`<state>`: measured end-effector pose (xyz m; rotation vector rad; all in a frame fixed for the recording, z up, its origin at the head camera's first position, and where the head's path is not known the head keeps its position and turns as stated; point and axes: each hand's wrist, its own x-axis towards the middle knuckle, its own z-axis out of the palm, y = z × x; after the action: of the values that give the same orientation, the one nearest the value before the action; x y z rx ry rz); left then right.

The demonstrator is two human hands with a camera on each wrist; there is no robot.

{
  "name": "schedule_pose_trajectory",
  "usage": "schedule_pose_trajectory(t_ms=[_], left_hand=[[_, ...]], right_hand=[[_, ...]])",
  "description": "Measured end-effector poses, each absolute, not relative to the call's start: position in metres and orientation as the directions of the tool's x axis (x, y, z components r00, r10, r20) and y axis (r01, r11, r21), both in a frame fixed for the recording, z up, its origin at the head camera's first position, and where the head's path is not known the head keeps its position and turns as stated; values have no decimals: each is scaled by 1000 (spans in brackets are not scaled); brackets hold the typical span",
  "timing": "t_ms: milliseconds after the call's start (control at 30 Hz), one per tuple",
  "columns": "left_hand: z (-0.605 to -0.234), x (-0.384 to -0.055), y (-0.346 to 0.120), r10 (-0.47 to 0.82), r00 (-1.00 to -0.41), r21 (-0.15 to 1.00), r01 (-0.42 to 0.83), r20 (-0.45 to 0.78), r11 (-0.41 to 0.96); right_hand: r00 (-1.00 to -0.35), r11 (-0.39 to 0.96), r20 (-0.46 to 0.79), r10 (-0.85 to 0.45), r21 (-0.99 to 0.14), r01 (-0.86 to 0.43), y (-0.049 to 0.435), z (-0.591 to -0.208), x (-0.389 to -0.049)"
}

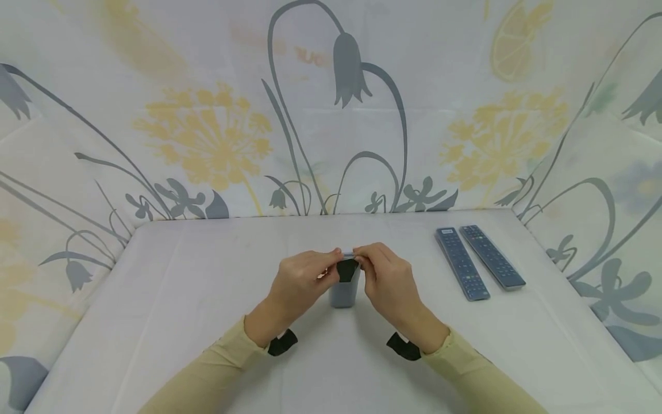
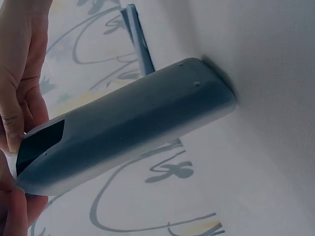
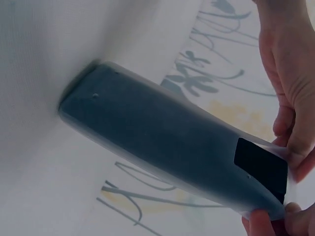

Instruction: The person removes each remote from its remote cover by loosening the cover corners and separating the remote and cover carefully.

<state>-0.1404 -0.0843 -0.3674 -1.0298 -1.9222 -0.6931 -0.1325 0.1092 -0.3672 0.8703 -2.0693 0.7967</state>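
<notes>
A grey-blue remote control is held upright in front of me, its lower end right at the white tablecloth. Clear film shows along its edges in the right wrist view, like a plastic sleeve, and a black panel lies near its upper end. My left hand pinches the left corner of the top edge between thumb and fingers. At the right corner, my right hand pinches in the same way. Both wrist views show the remote's smooth side; its opposite side is hidden there.
Two more remote controls, one beside another, lie buttons up on the right of the white table. A flower-printed cloth hangs behind and at both sides. Black pieces show at my wrists.
</notes>
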Motion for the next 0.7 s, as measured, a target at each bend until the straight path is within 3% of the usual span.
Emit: schedule_pose_trajectory(t_ms=[333,700], left_hand=[[-370,-146,-84,294,-394,239,862,871,446],[-371,-144,-81,206,-551,459,810,808,365]], right_hand=[[-594,569,772,-226,-391,-724,106,-370,-135],[-758,434,634,-157,-645,-629,109,-363,-138]])
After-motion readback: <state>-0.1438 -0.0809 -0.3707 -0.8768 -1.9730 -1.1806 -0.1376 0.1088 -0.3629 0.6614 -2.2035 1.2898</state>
